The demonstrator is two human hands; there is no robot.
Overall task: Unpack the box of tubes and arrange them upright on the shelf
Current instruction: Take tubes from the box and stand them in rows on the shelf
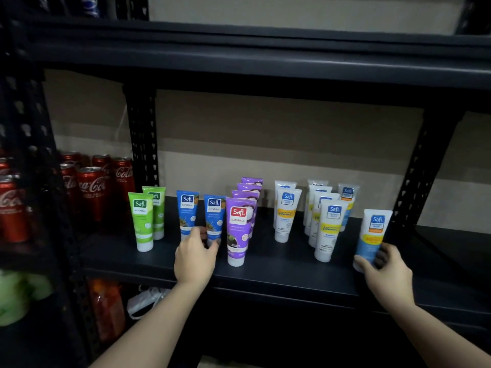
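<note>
Several tubes stand upright, cap down, on the dark shelf [279, 272]: two green ones [142, 221], two blue ones, a row of purple ones [239, 229] and several white ones [329, 229]. My left hand [195, 258] grips the base of the right blue tube [214, 216], with its fingers curled round the cap. My right hand [385, 272] holds the lower part of a white and light blue tube [373, 237] at the shelf's right end. The box is not in view.
Red cola cans [93, 189] fill the neighbouring bay on the left, behind a black perforated upright [143, 139]. Another upright [422, 166] stands at the right. A shelf board [252, 57] runs overhead. Bagged goods sit on the level below.
</note>
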